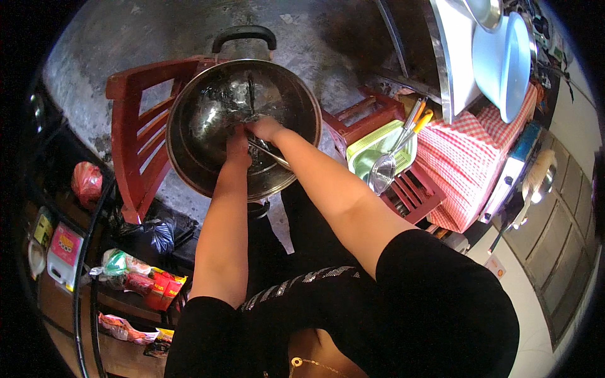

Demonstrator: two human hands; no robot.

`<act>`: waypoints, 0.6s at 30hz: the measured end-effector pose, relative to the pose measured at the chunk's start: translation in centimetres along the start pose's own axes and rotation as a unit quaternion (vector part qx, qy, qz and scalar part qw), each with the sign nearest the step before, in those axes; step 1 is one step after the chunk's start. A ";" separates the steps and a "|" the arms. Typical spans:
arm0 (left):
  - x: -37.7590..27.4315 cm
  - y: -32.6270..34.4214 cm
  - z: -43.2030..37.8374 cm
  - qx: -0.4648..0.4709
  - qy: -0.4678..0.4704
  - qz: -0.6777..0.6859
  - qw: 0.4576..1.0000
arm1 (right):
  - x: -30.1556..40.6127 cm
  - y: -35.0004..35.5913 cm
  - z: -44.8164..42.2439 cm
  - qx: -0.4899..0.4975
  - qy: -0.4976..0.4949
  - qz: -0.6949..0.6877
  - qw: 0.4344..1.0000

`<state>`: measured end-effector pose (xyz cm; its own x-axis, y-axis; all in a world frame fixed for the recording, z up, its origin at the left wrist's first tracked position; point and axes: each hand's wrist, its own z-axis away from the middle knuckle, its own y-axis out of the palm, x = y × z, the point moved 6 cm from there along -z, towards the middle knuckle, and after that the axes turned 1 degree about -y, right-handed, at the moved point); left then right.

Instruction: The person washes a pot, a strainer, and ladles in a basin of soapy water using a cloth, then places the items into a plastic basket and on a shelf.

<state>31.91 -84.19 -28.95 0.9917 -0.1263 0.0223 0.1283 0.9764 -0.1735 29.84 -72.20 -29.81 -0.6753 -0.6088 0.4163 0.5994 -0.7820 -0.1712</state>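
Note:
A wide metal wok (198, 170) with a black handle at its far side sits in front of me. Its dark inside glints, with ripples that look like water. My left hand (237, 144) reaches down into it, its fingertips beside my right hand (265, 128). Under my right fingers is one end of a slim metal utensil (270, 152), whose shaft slants to the wok's near right rim. My right hand appears closed on that end. What my left fingers hold is hidden, and the utensil's working end cannot be made out.
A red wooden chair (134, 108) stands left of the wok. To the right, a green plastic basket (373, 141) with a strainer (382, 170) rests on red wooden furniture. Beyond are a checked cloth (465, 160) and a light-blue basin (496, 66). Shelves with packets (160, 288) are at lower left.

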 end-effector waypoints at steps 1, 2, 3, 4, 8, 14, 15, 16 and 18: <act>0.0 0.4 -1.0 0.013 0.048 0.019 0.999 | 0.2 -0.7 0.7 -0.007 -0.007 0.008 1.000; 0.3 0.9 -2.5 0.028 0.095 0.039 0.994 | -1.7 -0.1 -1.2 -0.040 -0.027 0.037 0.998; 1.2 0.3 -4.0 0.031 0.132 0.068 0.988 | -1.7 0.2 -0.7 -0.056 0.018 0.043 0.997; 1.8 0.2 -4.4 0.050 0.113 0.101 0.987 | -1.3 0.3 0.4 -0.070 0.066 0.049 0.994; 2.5 0.2 -3.5 0.126 0.055 0.231 0.963 | 1.1 0.8 2.2 -0.091 0.108 0.103 0.985; -1.2 2.4 4.6 0.136 0.006 0.198 0.971 | 0.9 1.4 2.1 -0.040 -0.063 0.190 0.979; -0.5 2.1 4.1 0.176 -0.002 0.214 0.961 | 2.0 1.8 2.9 -0.018 -0.103 0.239 0.965; 0.0 1.6 3.9 0.214 -0.011 0.233 0.949 | 2.6 1.5 4.1 -0.045 -0.057 0.156 0.985; 1.5 1.1 4.0 0.262 -0.043 0.251 0.931 | 3.2 0.6 7.2 -0.099 0.042 -0.014 0.994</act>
<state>33.50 -82.60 -25.19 0.9203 0.3612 0.1503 -0.3910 0.8625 0.3213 31.19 -73.66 -22.12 -0.7290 -0.5890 0.3488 0.4890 -0.8046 -0.3368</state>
